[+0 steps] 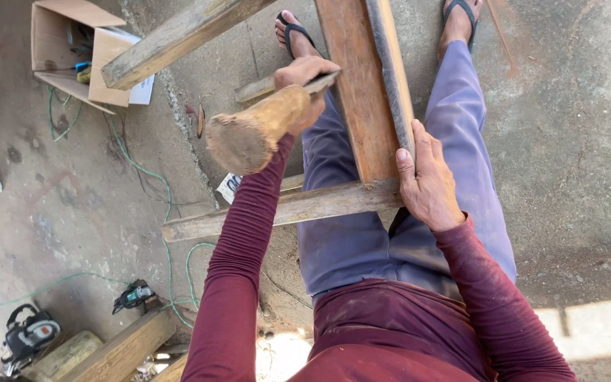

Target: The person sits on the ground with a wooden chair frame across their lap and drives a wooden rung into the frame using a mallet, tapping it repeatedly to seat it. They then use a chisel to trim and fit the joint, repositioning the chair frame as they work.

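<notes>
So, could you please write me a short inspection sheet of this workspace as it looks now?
Surface: bare concrete floor, stained.
Job's things: reddish plank lying on a crosspiece, with a grey strip along its edge.
Clutter: open cardboard box, loose timber.
Hands: left hand grips a wooden mallet; right hand rests on the plank by the strip.
Cables: green cord trailing across the floor.
Surroundings: power tools lower left.

open cardboard box (65, 53), green cord (157, 177), chainsaw (26, 338) on concrete floor (574, 141).
</notes>
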